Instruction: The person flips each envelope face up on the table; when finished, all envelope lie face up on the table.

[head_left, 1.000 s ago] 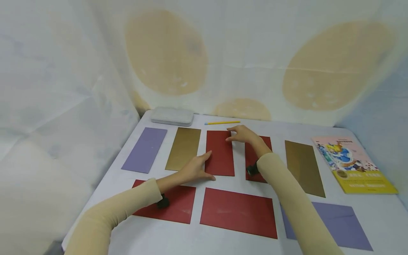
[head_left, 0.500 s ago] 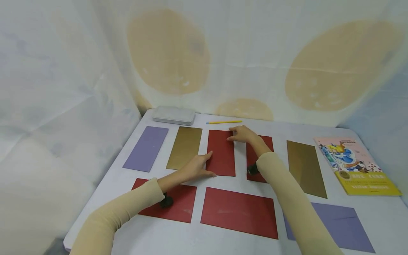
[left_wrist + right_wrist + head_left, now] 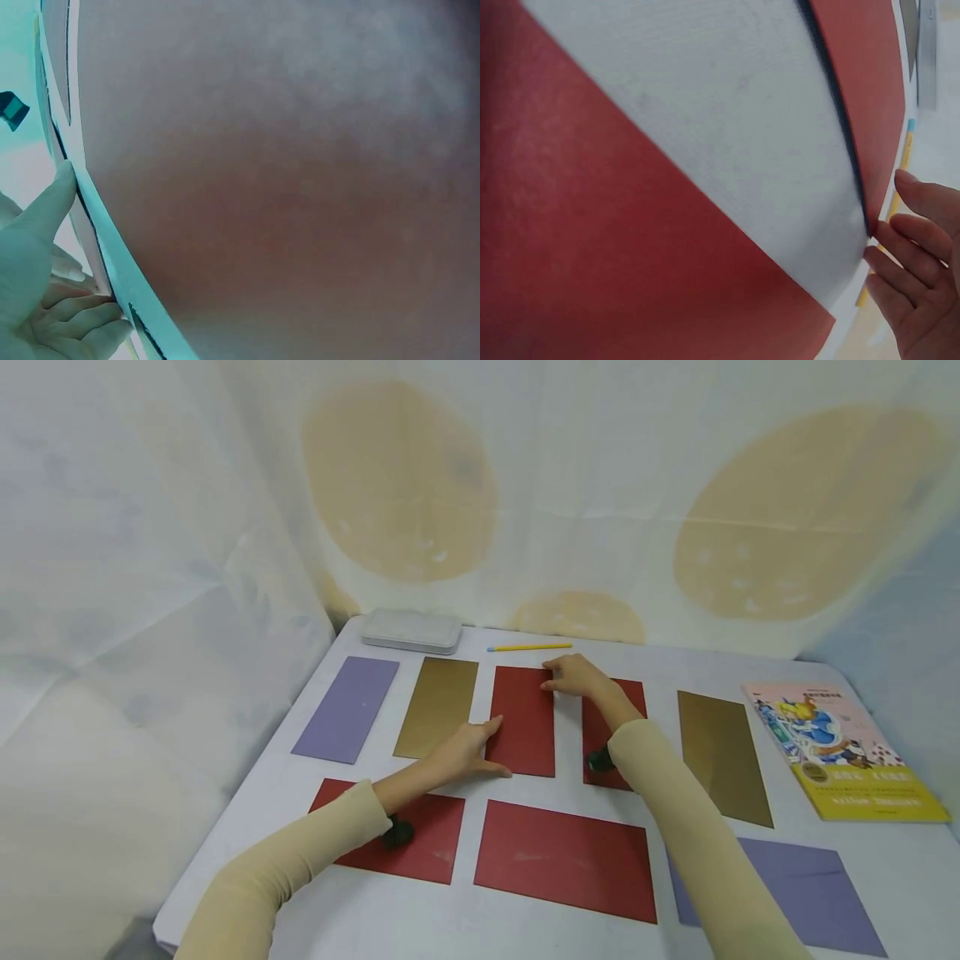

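Observation:
A flat red envelope (image 3: 522, 722) lies upright in the middle of the back row. My left hand (image 3: 457, 758) touches its near left side, thumb and fingers spread along the edges. In the left wrist view, that hand (image 3: 67, 300) meets a thin edge; a large blurred surface fills the rest. My right hand (image 3: 576, 678) has its fingertips at the far right corner. The right wrist view shows the right hand's fingers (image 3: 904, 262) touching that corner, with the thumb apart from them. Another red envelope (image 3: 603, 727) lies to the right, partly under my right wrist.
Two more red envelopes lie in front, one (image 3: 566, 860) in the middle and one (image 3: 427, 835) under my left wrist. Purple (image 3: 345, 710) and gold (image 3: 437, 706) ones flank the row. A pale case (image 3: 412, 631), yellow pencil (image 3: 529, 647) and book (image 3: 847, 752) stand around.
The middle red envelope has turned slightly, its far end shifting a little to the right. Both hands stay at its edges, and the whole view has drifted slightly.

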`<state>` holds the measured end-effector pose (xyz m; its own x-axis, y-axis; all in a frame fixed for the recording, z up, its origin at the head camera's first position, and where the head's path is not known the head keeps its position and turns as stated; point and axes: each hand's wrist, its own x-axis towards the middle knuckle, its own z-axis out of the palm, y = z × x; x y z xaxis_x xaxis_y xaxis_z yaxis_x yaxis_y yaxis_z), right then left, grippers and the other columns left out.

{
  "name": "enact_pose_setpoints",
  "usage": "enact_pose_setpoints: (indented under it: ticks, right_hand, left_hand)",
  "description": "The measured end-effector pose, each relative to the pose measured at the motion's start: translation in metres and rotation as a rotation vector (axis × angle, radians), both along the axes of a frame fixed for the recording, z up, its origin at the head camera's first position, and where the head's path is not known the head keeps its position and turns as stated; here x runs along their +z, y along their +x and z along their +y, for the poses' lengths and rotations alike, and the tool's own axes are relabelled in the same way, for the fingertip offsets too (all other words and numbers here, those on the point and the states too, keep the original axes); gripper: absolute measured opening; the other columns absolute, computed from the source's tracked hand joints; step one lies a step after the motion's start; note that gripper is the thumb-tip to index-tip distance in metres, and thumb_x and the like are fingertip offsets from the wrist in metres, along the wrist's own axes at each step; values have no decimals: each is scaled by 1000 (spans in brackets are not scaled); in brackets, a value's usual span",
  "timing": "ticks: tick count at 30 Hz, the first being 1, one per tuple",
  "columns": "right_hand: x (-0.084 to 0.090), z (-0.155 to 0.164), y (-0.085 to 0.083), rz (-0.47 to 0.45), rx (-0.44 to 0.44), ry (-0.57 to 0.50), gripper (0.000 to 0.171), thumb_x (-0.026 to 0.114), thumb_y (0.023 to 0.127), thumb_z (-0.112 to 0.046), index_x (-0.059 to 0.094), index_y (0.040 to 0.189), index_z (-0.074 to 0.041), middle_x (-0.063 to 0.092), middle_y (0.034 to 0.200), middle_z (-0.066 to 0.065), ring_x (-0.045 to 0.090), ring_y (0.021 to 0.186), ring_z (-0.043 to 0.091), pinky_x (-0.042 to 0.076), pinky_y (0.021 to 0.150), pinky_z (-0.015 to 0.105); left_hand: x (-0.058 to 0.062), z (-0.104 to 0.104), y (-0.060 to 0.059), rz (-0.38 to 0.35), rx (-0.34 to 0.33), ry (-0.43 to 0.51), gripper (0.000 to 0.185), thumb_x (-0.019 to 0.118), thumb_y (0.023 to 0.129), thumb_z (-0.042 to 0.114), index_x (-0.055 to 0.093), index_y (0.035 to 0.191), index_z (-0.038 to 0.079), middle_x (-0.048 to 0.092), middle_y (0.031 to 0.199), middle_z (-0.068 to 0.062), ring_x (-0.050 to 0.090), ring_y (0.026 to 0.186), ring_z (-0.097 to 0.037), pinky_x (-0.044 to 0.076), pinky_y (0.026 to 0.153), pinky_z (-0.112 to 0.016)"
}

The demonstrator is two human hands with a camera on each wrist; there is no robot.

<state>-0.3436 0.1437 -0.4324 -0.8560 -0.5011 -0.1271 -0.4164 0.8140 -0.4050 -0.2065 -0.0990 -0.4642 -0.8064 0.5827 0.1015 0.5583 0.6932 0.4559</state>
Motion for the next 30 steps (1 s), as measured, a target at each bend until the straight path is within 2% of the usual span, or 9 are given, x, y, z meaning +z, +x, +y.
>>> enact_pose_setpoints:
  ticks: [3,7,13,23,30]
  right_hand:
    - [2,0,0,16,8,-17,51,66,93,-22,54,133,6,55,133,22,52,120,34,43,96,45]
    - [4,3,-1,4,-13,-42,51,66,93,-23,55,132,6,56,131,22,51,122,35,41,99,46]
    - [5,13,-3,-34,-50,-140,51,66,92,-25,56,133,3,58,129,20,51,121,35,40,100,49]
    - [17,27,7,-102,-108,-353,48,65,93,-22,55,135,1,60,129,16,51,123,32,40,100,48]
    - [25,32,17,-131,-119,-512,52,66,93,-21,50,140,-4,55,136,15,50,125,29,39,103,46]
  left_hand:
    - [0,0,0,19,-16,-25,90,82,75,40,42,139,-11,59,128,-20,62,104,-16,50,84,-25]
    - [0,2,0,31,-24,-65,89,81,77,41,43,139,-10,54,133,-21,59,115,-20,48,91,-28]
    - [3,3,1,11,-15,-68,90,81,76,41,42,140,-10,52,136,-21,55,120,-22,47,94,-30]
    - [2,3,1,5,-23,-64,98,83,72,44,39,141,-10,50,138,-21,53,122,-22,46,96,-30]
    - [5,2,-2,20,-65,-89,92,83,74,41,43,138,-11,50,137,-22,52,124,-27,45,98,-32]
